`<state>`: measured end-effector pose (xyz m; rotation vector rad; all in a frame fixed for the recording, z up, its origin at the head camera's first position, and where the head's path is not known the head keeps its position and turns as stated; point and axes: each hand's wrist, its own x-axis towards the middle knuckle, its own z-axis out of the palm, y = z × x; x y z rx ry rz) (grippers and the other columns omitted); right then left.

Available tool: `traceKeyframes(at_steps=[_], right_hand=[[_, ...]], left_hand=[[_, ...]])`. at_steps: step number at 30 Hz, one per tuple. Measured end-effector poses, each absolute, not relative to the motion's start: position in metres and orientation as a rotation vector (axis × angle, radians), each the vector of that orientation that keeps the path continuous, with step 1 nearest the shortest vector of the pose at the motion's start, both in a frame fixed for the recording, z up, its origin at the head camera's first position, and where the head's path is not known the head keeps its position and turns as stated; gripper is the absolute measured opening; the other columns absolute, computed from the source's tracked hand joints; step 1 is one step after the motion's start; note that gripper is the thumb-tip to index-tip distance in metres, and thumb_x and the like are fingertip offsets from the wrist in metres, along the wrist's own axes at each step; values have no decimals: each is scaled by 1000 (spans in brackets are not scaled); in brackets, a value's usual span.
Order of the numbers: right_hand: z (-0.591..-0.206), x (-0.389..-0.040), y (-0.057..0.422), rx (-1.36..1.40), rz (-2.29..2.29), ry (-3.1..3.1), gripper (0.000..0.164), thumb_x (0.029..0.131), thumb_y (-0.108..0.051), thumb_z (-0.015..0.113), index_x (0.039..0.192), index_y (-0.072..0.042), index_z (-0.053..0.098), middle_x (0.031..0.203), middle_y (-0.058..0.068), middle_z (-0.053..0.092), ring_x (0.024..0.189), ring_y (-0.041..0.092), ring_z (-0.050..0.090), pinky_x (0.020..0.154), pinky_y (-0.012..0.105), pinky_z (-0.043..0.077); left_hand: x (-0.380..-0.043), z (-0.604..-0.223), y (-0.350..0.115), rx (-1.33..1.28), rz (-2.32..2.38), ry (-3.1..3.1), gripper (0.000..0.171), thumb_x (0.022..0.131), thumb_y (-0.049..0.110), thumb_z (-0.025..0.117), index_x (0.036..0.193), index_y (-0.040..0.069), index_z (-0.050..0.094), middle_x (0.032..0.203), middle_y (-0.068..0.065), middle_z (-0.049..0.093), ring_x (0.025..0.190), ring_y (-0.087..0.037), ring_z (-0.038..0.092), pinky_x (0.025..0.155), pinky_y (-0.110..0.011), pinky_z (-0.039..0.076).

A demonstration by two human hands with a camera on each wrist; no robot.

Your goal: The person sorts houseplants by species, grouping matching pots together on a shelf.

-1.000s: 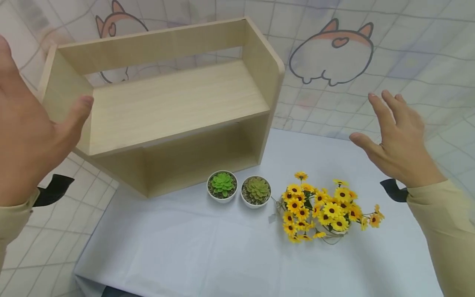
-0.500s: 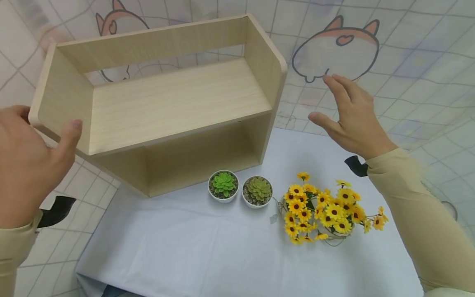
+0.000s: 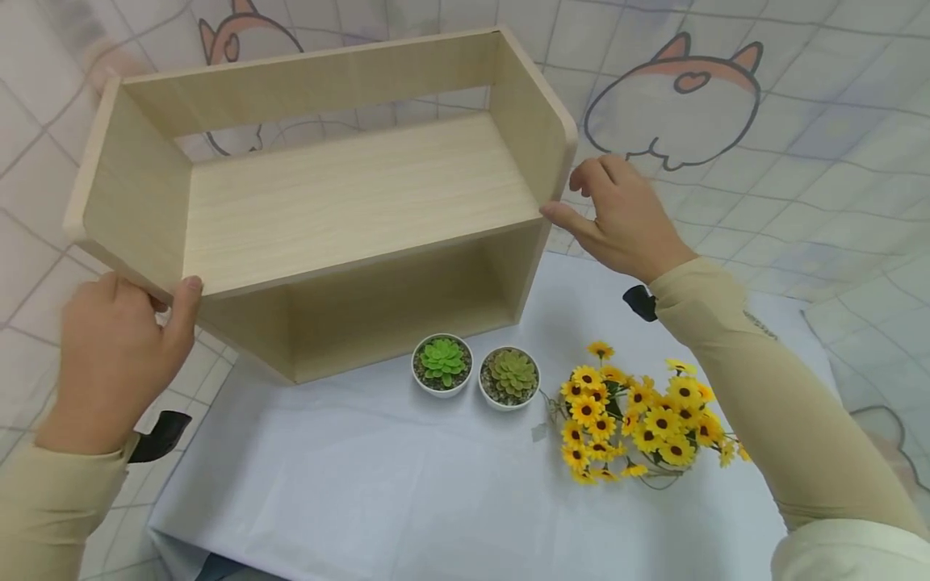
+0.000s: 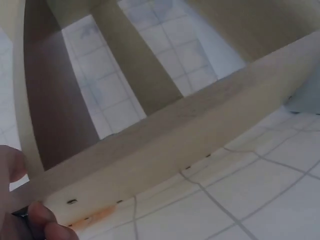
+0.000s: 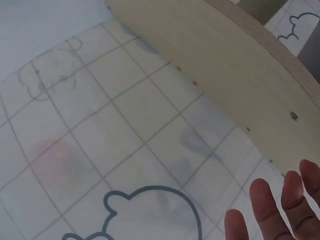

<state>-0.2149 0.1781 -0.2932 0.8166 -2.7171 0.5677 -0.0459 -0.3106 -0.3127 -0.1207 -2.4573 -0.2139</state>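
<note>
A pale wooden two-tier shelf (image 3: 356, 194) stands at the back left of the table in the head view. My left hand (image 3: 119, 347) grips the front edge of its left side panel, thumb on the inner side and fingers outside. The left wrist view shows those fingers (image 4: 42, 215) curled against the panel's outer face. My right hand (image 3: 628, 222) is at the right side panel, its thumb tip right at the front edge. In the right wrist view its spread fingers (image 5: 270, 207) are beside the panel's outer face.
Two small potted succulents, one bright green (image 3: 442, 362) and one duller green (image 3: 511, 374), stand before the shelf's lower opening. Yellow artificial flowers (image 3: 664, 421) sit to their right. A pale cloth covers the table (image 3: 450, 500); a grid-patterned sheet (image 3: 792, 177) hangs behind.
My left hand has moved down and right from beside the shelf and now grips its left panel. My right hand has come left to the right panel. The shelf stays in place.
</note>
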Motion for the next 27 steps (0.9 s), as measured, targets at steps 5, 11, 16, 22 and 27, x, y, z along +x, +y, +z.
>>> traceKeyframes(at_steps=[5,11,16,22,27], right_hand=[[-300,-225,171,892,456,-2729,60,100,-44,64,140,0,52,122,21,63,111,38,61,99,54,50],[-304,-229,171,891,561,-2805,52,106,-38,50,145,-3,52,125,19,65,113,36,61,98,54,50],[-300,-221,178,810,623,-2852,52,106,-39,42,142,-3,53,121,19,65,105,34,59,88,51,50],[-304,-206,198,734,574,-2854,48,106,-37,43,134,-1,55,109,17,65,92,31,58,77,44,47],[-309,-186,224,637,561,-2822,44,105,-35,45,129,0,56,108,19,66,91,32,58,76,47,47]], left_hand=[[-51,-320,-309,-116,-312,-2437,47,100,21,49,65,-10,53,67,-31,55,65,-53,46,63,-62,32],[-58,-322,-306,-86,-396,-2420,45,97,17,46,59,-7,50,66,-28,54,68,-50,44,70,-61,31],[-73,-321,-302,-137,-396,-2406,44,97,16,46,58,-5,50,65,-26,54,67,-49,44,69,-61,32],[-94,-322,-293,-227,-410,-2418,42,97,15,47,60,-6,50,67,-26,53,65,-46,43,66,-56,32],[-117,-323,-276,-327,-434,-2441,40,99,16,48,68,-8,53,71,-27,55,67,-45,46,65,-55,36]])
